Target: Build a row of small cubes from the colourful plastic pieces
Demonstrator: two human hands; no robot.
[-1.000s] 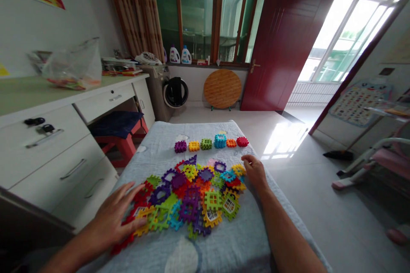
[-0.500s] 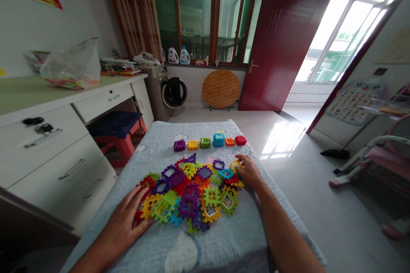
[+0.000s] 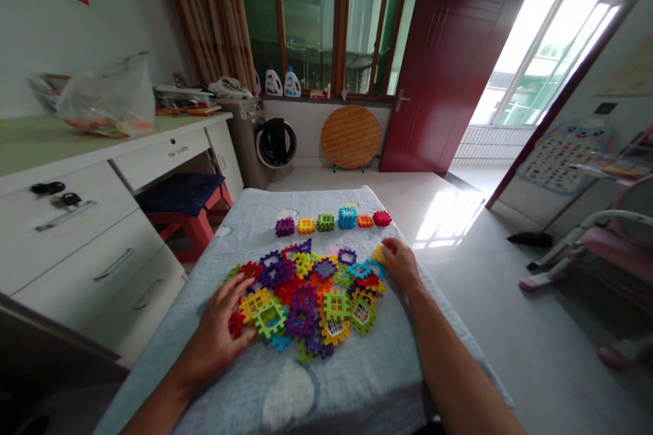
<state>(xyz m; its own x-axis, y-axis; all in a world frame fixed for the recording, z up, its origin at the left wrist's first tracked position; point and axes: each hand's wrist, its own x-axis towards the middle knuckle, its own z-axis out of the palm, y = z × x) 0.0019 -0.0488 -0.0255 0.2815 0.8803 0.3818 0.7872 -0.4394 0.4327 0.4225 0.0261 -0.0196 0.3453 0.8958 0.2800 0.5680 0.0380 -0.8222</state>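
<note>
A heap of flat plastic interlocking building tiles (image 3: 306, 309) in mixed colours lies on the cloth-covered table (image 3: 367, 380). My left hand (image 3: 222, 323) rests against the heap's left side, fingers spread beside a yellow tile (image 3: 255, 302) and red ones. At the heap's right end, my right hand (image 3: 401, 265) has its fingers closed on a yellow tile (image 3: 378, 253), partly hidden by them. Behind the heap runs a row of small stacks by colour: purple (image 3: 284, 226), yellow (image 3: 306, 225), green (image 3: 325, 221), a taller blue one (image 3: 347, 218), orange (image 3: 364, 220) and red (image 3: 382, 218).
To the left stand a white desk (image 3: 76, 238) with a plastic bag (image 3: 109, 102) on top and a stool (image 3: 181, 194). A washing machine (image 3: 249, 143), a round wooden tabletop (image 3: 351, 137) and a red door (image 3: 454, 61) are at the back. A pink chair (image 3: 620, 245) is on the right.
My left hand has pushed inward to the right, shifting the left-side tiles closer together. My right hand has moved slightly outward with the yellow tile, away from the blue one.
</note>
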